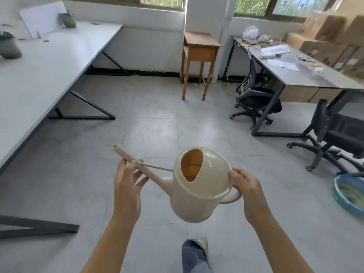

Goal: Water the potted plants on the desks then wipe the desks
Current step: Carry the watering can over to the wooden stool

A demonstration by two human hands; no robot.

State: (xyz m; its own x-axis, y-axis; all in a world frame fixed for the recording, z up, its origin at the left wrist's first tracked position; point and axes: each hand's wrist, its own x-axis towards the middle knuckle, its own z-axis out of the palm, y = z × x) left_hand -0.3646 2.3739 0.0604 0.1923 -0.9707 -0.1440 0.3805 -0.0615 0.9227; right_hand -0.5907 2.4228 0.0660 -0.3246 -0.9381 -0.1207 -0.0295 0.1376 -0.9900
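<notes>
While I hold the watering can (199, 196) in the air, my left hand (127, 186) pinches its spout w/ thumb & fingers, and my right hand (249, 191) grips its handle. Far left of the can, white desk (49, 71) carries near potted plant (9, 47) & far potted plant (69, 20), both well apart from it.

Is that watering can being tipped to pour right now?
No, not pouring. The watering can has its spout angled up, its tip above the body; the left hand holds the spout, the right hand the handle.
</notes>
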